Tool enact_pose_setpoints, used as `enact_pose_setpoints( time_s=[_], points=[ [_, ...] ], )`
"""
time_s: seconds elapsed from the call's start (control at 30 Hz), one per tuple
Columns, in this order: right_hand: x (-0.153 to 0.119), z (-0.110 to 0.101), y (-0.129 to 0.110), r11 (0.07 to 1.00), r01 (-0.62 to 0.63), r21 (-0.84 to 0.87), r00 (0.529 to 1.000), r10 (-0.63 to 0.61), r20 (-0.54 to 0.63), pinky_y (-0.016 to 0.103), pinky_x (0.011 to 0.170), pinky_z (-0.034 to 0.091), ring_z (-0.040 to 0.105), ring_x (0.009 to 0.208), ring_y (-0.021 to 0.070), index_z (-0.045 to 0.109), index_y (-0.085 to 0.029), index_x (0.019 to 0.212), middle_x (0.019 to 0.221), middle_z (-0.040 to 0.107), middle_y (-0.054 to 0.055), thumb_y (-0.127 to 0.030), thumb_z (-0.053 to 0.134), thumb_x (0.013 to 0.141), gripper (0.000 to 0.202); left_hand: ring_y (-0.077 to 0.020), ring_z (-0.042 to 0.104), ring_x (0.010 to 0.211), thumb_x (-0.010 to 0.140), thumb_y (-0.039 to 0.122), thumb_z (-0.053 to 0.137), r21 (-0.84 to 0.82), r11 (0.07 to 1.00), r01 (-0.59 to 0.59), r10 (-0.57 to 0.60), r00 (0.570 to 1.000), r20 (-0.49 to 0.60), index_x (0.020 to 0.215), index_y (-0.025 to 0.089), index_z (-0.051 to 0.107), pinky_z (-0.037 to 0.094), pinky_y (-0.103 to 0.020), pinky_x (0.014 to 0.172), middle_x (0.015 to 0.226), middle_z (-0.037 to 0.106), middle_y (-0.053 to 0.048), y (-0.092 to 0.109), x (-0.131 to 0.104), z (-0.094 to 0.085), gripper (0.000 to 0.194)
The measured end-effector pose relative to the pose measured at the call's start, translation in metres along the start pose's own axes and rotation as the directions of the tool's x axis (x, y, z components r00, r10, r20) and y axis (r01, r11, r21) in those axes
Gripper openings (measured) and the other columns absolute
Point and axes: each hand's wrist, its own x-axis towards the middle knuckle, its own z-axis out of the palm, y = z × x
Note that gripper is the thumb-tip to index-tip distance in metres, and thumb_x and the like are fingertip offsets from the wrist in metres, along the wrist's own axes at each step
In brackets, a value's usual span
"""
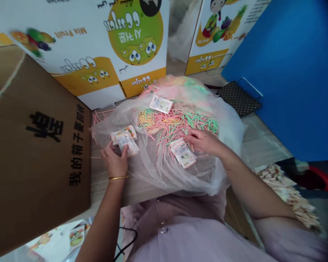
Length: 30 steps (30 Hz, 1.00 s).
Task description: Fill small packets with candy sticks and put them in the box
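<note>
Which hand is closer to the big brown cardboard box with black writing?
Left. The left hand is close beside the box, at small white printed packets; the right hand is farther across, over thin pink and green sticks.

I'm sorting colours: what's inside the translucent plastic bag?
Pink, green and yellow sticks show in the open bag. Whatever lies beneath the top layer, or under the packets, is covered.
</note>
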Motion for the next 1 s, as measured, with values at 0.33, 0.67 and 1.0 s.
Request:
enact_pose_setpoints(
  time_s=[0.33,0.67,1.0],
  points=[
    [-0.026,0.044,0.020,0.907,0.007,-0.421,0.984,-0.080,-0.156,0.034,0.081,0.042,0.062,0.086,0.0233,0.062,-0.018,0.084,0.086,0.070,0.008,-0.024,0.067,0.094,0.012,-0.0366,0.054,0.119,0.090,0.040,0.066,0.045,0.999,-0.025,0.024,0.999,0.023,0.105,0.017,0.061,0.044,-0.060,0.106,0.113,0.058,-0.016,0.004,-0.010,0.010,0.028],
    [-0.022,0.043,0.018,0.899,0.068,-0.433,0.977,-0.148,-0.154,0.035,0.085,0.041,0.061,0.092,0.0258,0.065,-0.016,0.091,0.093,0.070,0.010,-0.027,0.064,0.096,0.011,-0.0283,0.061,0.105,0.096,0.029,0.057,-0.273,0.853,-0.445,0.522,0.741,0.423,0.109,0.024,0.071,0.047,-0.046,0.099,0.108,0.069,-0.011,0.073,-0.079,0.021,0.020],
    [-0.029,-0.004,-0.004,0.958,0.212,-0.193,0.917,-0.263,-0.300,0.037,0.085,0.044,0.060,0.089,0.0245,0.065,-0.021,0.085,0.090,0.068,0.009,-0.028,0.047,0.101,0.025,-0.0281,0.060,0.127,0.095,0.032,0.064,-0.520,0.851,-0.075,0.352,0.817,0.458,0.137,0.028,0.062,0.047,-0.046,0.108,0.135,0.066,-0.012,0.091,-0.090,0.026,0.042]
  ],
)
